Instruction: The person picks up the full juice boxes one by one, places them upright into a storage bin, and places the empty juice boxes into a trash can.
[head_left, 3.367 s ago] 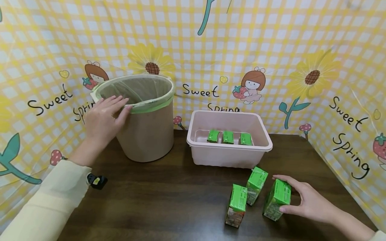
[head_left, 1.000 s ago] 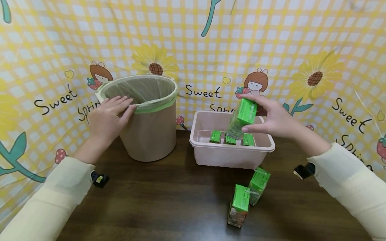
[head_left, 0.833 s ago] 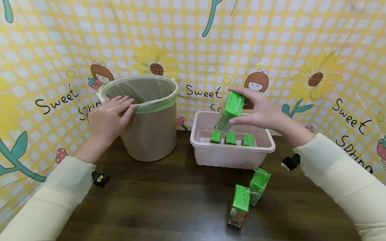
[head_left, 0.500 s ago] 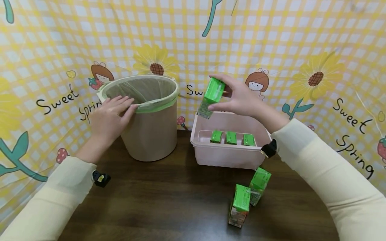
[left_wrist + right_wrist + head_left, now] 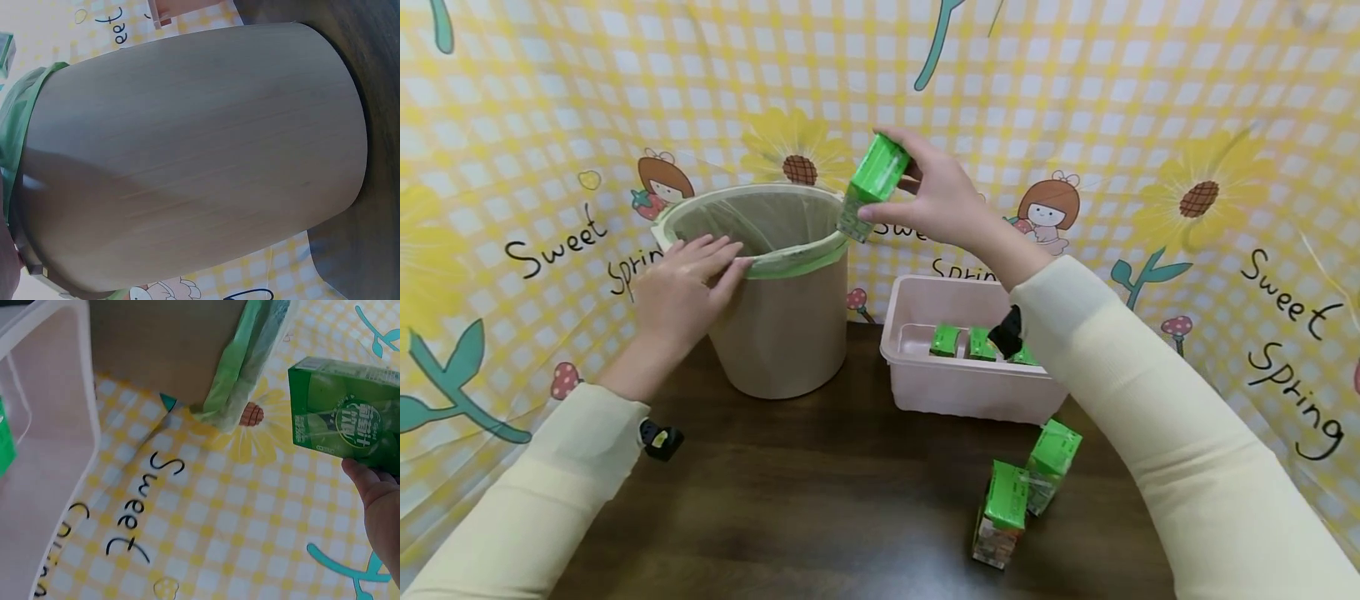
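My right hand (image 5: 946, 196) grips a green juice carton (image 5: 880, 171) between thumb and fingers, tilted, beside the right rim of the trash bin. In the right wrist view the printed side of the juice carton (image 5: 347, 406) faces the camera, with the fingers of the right hand (image 5: 382, 509) under it. My left hand (image 5: 681, 283) rests on the bin's near left rim, fingers laid out over the edge. The trash bin (image 5: 782, 333) is beige with a pale green liner folded over its rim. The bin's wall (image 5: 200, 150) fills most of the left wrist view.
A pink plastic basin (image 5: 970, 392) stands right of the bin with several green cartons (image 5: 945, 340) in it, partly behind my right sleeve. Two more cartons, a nearer one (image 5: 1002, 512) and a farther one (image 5: 1052, 462), stand on the dark wooden table (image 5: 820, 500). Patterned cloth hangs behind.
My right hand took the rightmost carton from the table, raised it over the basin and carried it left and up to the bin's rim. The left hand stays on the rim.
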{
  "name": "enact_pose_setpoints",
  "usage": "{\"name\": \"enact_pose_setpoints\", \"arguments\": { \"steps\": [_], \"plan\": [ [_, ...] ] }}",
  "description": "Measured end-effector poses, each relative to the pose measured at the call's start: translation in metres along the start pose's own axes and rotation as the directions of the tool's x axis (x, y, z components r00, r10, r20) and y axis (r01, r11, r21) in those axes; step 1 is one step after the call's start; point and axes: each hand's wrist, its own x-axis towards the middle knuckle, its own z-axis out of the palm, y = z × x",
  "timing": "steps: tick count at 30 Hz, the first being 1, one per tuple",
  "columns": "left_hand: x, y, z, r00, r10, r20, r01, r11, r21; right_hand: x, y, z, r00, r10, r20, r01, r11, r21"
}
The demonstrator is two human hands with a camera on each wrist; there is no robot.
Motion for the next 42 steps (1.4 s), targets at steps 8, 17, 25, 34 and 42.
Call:
{"name": "enact_pose_setpoints", "arguments": {
  "steps": [8, 17, 25, 34, 42],
  "plan": [
    [0.000, 0.003, 0.002, 1.000, 0.000, -0.001, 0.000, 1.000, 0.001, 0.021, -0.005, 0.022, 0.999, 0.018, -0.047, -0.018, 1.000, 0.000],
    [0.003, 0.004, 0.002, 1.000, 0.009, -0.014, -0.009, 1.000, -0.017, 0.043, 0.009, 0.043, 0.994, 0.077, -0.075, -0.077, 0.997, 0.003],
    [0.003, 0.003, 0.000, 1.000, 0.005, 0.007, -0.005, 1.000, -0.007, 0.056, 0.014, 0.065, 0.989, 0.128, -0.073, -0.128, 0.992, 0.007],
    [0.001, 0.001, 0.001, 1.000, 0.014, 0.018, -0.014, 1.000, 0.004, 0.060, 0.024, 0.084, 0.984, 0.170, -0.059, -0.176, 0.978, -0.112],
    [0.000, -0.001, 0.000, 1.000, 0.006, 0.018, -0.006, 1.000, 0.009, 0.065, 0.030, 0.095, 0.974, 0.224, -0.041, -0.227, 0.967, -0.119]
  ]
}}
